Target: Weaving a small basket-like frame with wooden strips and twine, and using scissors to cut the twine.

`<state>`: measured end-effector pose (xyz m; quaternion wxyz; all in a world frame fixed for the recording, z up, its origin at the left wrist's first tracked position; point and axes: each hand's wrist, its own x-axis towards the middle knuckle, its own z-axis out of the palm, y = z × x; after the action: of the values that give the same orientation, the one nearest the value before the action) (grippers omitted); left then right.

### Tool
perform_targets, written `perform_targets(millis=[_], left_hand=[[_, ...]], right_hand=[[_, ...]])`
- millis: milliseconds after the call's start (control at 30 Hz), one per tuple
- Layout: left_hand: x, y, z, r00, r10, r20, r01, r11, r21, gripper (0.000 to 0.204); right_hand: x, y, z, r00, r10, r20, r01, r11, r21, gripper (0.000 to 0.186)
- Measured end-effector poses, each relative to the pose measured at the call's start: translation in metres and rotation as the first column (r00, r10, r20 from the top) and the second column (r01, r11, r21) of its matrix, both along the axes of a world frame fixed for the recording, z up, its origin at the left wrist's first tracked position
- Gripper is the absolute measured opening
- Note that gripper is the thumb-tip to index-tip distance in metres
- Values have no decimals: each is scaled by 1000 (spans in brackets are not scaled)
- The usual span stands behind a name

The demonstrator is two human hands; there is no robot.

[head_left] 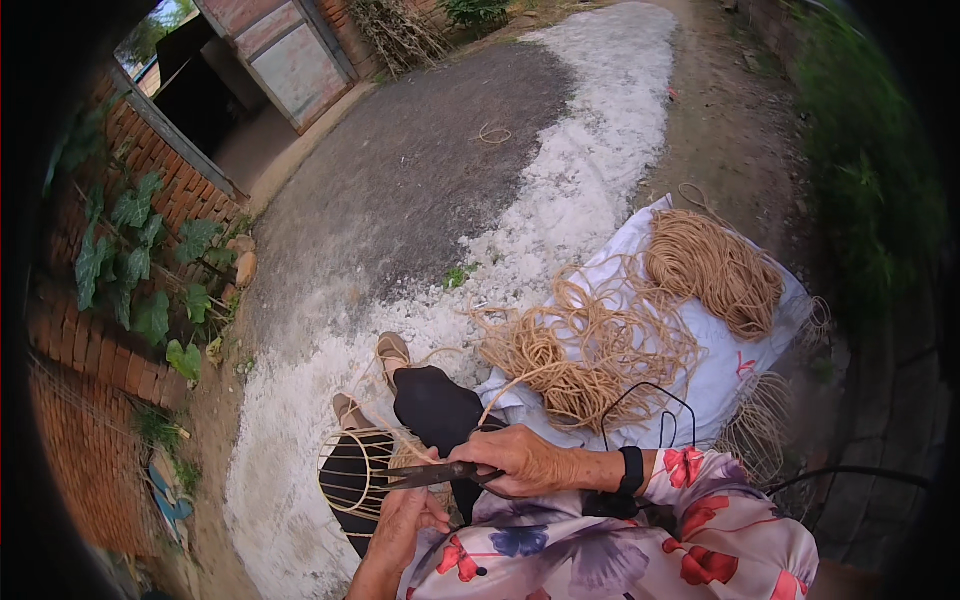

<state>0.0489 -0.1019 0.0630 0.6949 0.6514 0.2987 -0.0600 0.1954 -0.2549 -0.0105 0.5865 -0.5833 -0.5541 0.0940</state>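
Note:
Dark metal scissors (425, 476) lie in my right hand (520, 460), whose fingers are closed round the handles; the blades point left. A tan cord passes up by this hand toward the loose pile. Below the blades, my left hand (408, 515) has its fingers curled at the edge of a round, open frame (345, 470) of thin pale ribs, which rests over my dark-trousered legs. The blades reach across the frame's right side, close to my left fingertips. Whether they touch a strand is too small to tell.
To the right, a white sack (735, 325) bears a loose tangle of tan cord (570, 365) and a neater coil (710, 270). A bent black wire shape (650, 400) stands near my right forearm. A brick wall (90, 350) with leafy plants (140, 260) runs along the left.

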Motion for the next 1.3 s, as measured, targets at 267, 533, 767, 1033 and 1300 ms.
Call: perform_targets(millis=[267,533,767,1033,1300], left_hand=[[-16,44,10,870,416,264,-267,848,-458,24],[-369,403,41,342,780,524,-901,431,-54,21],[-334,353,32,124,941,315,-553,-198,809,39],[14,64,52,986,2,169,-11,999,51,59],[33,32,26,985,-169,-36,170,909,380,21]], right_hand=[[16,0,-4,991,-128,42,135,967,-215,41],[171,-90,-87,494,-807,324,817,302,-492,22],[168,-82,-49,426,-830,360,887,305,-346,26],[54,41,36,689,-513,511,600,800,-5,41],[33,66,35,771,-410,487,436,898,64,35]])
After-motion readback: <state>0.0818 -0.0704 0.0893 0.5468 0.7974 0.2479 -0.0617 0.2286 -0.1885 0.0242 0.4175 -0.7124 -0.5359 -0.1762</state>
